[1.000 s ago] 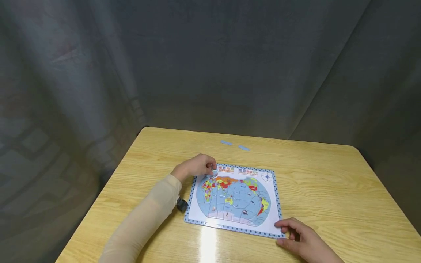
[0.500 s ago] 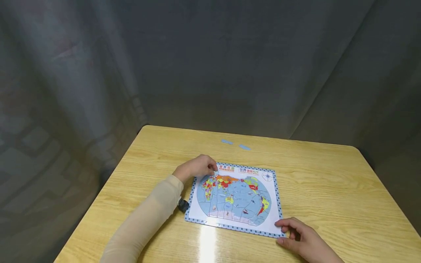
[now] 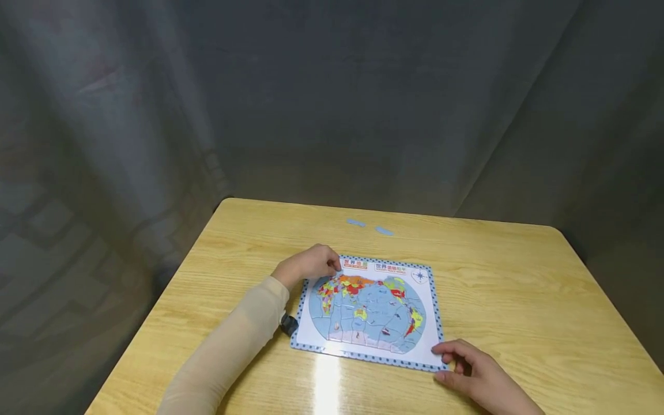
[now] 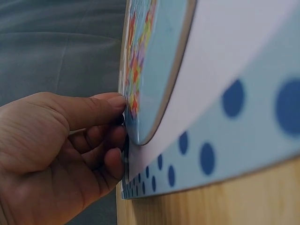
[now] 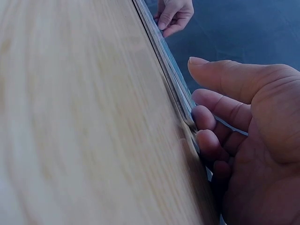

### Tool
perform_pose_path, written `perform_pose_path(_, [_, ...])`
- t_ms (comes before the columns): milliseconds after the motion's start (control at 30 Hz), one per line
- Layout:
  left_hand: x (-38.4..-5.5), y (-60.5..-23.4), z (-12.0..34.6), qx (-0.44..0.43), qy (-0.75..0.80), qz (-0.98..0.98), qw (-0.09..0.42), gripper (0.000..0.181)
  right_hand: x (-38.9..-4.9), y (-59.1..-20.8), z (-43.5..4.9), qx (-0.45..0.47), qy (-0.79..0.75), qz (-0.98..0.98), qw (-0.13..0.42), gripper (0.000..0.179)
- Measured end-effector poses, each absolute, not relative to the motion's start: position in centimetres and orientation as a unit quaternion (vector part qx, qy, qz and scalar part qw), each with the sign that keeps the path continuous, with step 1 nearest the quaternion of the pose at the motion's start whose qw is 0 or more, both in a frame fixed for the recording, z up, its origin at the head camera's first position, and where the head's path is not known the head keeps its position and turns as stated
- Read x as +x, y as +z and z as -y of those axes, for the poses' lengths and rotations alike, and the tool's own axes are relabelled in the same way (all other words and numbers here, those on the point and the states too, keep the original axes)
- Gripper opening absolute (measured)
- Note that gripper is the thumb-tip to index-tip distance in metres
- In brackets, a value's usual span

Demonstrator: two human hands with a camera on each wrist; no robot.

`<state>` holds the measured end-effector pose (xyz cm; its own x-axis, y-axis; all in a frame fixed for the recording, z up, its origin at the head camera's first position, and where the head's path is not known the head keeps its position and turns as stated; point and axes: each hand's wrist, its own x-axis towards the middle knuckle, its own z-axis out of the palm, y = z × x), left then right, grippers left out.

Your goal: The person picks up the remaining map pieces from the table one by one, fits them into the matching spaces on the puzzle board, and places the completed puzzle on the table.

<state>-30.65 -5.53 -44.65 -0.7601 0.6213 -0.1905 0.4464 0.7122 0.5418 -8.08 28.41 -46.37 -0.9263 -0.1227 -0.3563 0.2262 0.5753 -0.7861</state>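
A world-map jigsaw puzzle point(image 3: 373, 314) fills the oval of a white board with a blue dotted border point(image 3: 363, 358) lying on the table. At the oval's upper left, my left hand point(image 3: 313, 262) pinches a puzzle piece, mostly hidden by the fingers. In the left wrist view, the thumb and forefinger tips of the left hand point(image 4: 61, 140) meet right at the map's surface, the other fingers curled below. My right hand point(image 3: 474, 372) rests loosely at the board's lower right corner. From the right wrist, the right hand point(image 5: 248, 112) shows bent fingers against the edge, thumb apart.
Two loose light-blue puzzle pieces point(image 3: 369, 226) lie behind the board, toward the far edge of the wooden table point(image 3: 519, 288). A small black object point(image 3: 289, 325) shows beside the left forearm, by the board's left edge. Grey curtains point(image 3: 363, 115) hang around the table.
The piece under my left fingers, seen tilted a second ago, now lies lower and is mostly hidden at the oval's upper left. My right hand stays at the corner.
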Motion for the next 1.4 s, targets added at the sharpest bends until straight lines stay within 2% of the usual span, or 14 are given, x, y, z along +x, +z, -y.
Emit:
perform_pose_path(233, [-30.5, -44.2, 5.9, 0.284, 0.225, -0.914, 0.184, 0.008, -8.3, -46.7, -28.3, -0.012, -0.456, -0.873, 0.169, 0.044])
perform_pose_path(500, [-31.4, -43.8, 5.6, 0.304, 0.222, -0.91, 0.174, 0.002, -8.0, -47.0, -28.2, -0.018, -0.471, -0.868, 0.158, 0.045])
perform_pose_path(733, [-34.6, -43.8, 5.1, 0.309, 0.254, -0.907, 0.132, 0.007, -7.5, -46.9, -27.7, -0.031, -0.481, -0.863, 0.154, 0.042])
perform_pose_path(1000, [-37.8, -44.1, 3.9, 0.265, 0.258, -0.926, 0.078, 0.014, -7.1, -46.8, -26.8, -0.037, -0.493, -0.852, 0.172, 0.043])
perform_pose_path(1233, [-38.7, -45.1, 2.8, 0.251, 0.181, -0.95, 0.043, 0.029, -6.7, -46.8, -26.6, -0.048, -0.485, -0.854, 0.179, 0.042])
perform_pose_path(1400, [-38.5, -45.5, 2.6, 0.233, 0.139, -0.962, 0.041, 0.02, -6.4, -46.9, -26.3, -0.054, -0.49, -0.851, 0.184, 0.041])
